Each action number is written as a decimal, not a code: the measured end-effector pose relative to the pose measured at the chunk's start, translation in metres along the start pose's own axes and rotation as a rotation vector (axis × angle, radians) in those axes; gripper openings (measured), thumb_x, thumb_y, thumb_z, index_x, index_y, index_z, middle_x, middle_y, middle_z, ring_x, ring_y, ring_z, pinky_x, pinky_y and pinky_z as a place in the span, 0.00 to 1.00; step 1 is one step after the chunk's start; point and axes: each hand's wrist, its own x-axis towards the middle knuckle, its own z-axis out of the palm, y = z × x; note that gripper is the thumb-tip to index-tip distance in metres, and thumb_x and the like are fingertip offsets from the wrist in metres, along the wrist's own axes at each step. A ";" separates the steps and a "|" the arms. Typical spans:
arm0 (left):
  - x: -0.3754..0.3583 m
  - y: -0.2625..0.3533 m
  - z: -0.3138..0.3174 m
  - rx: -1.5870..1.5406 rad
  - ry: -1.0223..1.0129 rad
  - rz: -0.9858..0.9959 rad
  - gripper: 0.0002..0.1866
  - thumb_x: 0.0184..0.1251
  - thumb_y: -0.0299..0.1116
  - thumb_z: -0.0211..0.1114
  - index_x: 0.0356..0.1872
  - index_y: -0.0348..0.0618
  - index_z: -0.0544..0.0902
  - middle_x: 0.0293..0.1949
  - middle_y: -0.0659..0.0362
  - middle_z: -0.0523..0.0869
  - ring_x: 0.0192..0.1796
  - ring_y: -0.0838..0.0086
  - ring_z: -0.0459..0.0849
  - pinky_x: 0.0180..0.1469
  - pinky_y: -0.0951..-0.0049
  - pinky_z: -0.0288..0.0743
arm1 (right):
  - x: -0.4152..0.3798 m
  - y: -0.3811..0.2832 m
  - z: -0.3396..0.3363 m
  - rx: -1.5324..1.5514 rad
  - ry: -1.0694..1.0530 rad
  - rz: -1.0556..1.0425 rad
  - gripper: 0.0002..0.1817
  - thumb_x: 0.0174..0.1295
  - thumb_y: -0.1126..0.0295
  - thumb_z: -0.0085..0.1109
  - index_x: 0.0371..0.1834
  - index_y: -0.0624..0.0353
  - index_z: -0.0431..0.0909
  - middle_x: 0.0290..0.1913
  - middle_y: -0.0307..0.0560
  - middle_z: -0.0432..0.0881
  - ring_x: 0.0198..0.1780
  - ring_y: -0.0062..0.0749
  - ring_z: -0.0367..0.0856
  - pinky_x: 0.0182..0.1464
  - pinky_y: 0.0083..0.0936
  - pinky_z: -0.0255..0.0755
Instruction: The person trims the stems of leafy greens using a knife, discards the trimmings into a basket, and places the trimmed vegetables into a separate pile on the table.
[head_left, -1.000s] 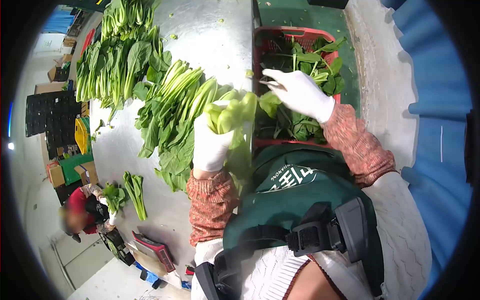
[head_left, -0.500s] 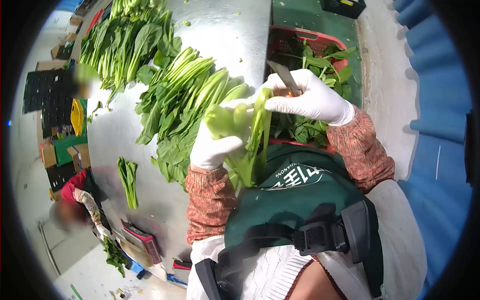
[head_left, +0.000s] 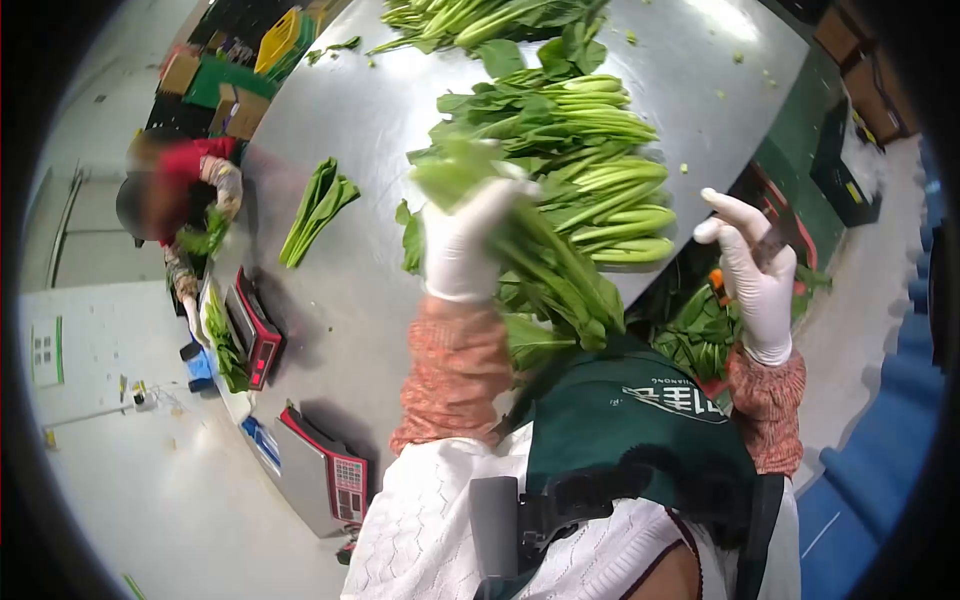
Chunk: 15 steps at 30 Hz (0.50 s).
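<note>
My left hand [head_left: 465, 240], in a white glove, is closed around a bunch of leafy greens [head_left: 560, 270] over the metal table. The bunch is partly blurred, its leaves hanging toward my apron. To the right, above a red crate, my gloved right hand [head_left: 757, 290] is raised with thumb and forefinger apart. Its other fingers curl round a small knife [head_left: 774, 240]; the dark blade is blurred, and an orange bit shows beside the palm. Stacked greens [head_left: 615, 205] with pale stalks lie on the table just beyond my left hand.
The red crate [head_left: 785, 205] holds loose leaves [head_left: 700, 330]. On the metal table [head_left: 350, 110] lie a separate small bunch [head_left: 318, 212] and more greens at the far side. Two red-edged scales [head_left: 255, 330] stand left, near a co-worker [head_left: 205, 190] handling greens. A black crate [head_left: 845, 165] stands far right.
My view has turned left. My hands have come apart: the left has moved toward the table with the greens, the right has drawn away over the crate with the knife.
</note>
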 end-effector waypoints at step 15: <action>0.039 0.018 -0.543 -0.446 0.918 0.206 0.30 0.65 0.54 0.60 0.62 0.46 0.75 0.63 0.52 0.76 0.65 0.52 0.70 0.67 0.44 0.60 | 0.013 0.073 -0.024 -0.297 0.135 0.195 0.12 0.72 0.72 0.52 0.52 0.63 0.82 0.32 0.34 0.83 0.22 0.07 0.65 0.23 0.10 0.55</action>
